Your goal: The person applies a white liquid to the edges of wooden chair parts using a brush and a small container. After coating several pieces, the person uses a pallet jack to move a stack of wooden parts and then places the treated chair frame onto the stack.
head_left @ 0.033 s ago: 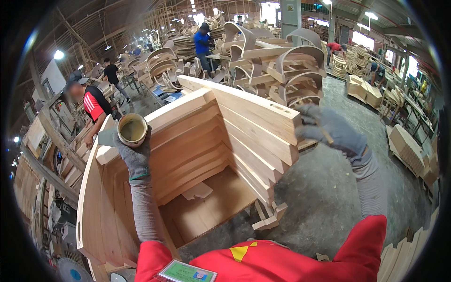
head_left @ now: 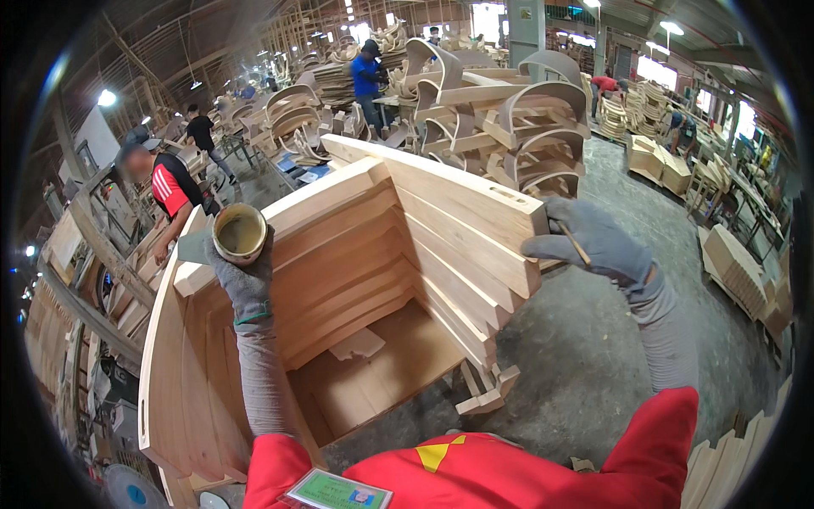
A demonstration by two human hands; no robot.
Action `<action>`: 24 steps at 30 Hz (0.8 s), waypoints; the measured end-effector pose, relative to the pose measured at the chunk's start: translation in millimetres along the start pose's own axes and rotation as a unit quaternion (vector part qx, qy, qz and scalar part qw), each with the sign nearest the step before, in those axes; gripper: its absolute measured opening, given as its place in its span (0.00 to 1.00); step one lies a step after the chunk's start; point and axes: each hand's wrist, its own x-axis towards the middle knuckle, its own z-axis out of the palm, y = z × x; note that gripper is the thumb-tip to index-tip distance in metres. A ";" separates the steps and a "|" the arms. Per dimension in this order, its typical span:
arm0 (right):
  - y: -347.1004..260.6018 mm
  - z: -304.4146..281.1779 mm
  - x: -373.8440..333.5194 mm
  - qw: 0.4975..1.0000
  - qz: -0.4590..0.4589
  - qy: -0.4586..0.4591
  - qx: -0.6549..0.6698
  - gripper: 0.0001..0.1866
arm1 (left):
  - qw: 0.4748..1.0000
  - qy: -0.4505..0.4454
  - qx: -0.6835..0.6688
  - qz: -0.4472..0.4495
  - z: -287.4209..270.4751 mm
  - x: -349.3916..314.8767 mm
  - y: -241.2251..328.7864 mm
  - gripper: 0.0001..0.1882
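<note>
My gloved left hand [head_left: 246, 288] is closed around a small round cup [head_left: 241, 257] of tan, paste-like stuff. A flat grey-green piece [head_left: 195, 247] sticks out left of the cup; I cannot tell if the hand holds it too. Below and beyond is a stack of angled pale wooden frames [head_left: 462, 188], with a slot in the top one's right end. At that end is my gloved right hand [head_left: 606, 250], closed on a thin wooden stick [head_left: 578, 244]. Its fingertips reach the ends of the stacked boards. What the stick's far tip touches is hidden.
A flat wooden board [head_left: 381, 373] lies under the frames, with a pale scrap [head_left: 357, 343] on it. Curved wooden parts [head_left: 543, 110] are piled ahead. A co-worker in red and black [head_left: 174, 187] stands at left. Stacked panels [head_left: 731, 270] sit on the floor at right.
My right hand, blurred before, is now sharper and slightly lower, with its fingers against the board ends. My left hand and the cup have stayed in place.
</note>
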 end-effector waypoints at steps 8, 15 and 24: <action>34.4 35.6 41.3 0.997 -0.070 -0.009 -0.008 0.26 | 0.999 0.035 0.010 0.008 -13.5 35.7 -13.5 0.24; 24.2 67.5 76.8 0.994 0.017 -0.079 0.075 0.26 | 0.994 0.094 0.056 -0.002 -33.2 79.7 -17.0 0.25; 57.2 58.4 60.5 0.946 -0.007 0.084 0.314 0.24 | 0.996 0.036 -0.031 -0.073 -7.3 42.2 -24.0 0.21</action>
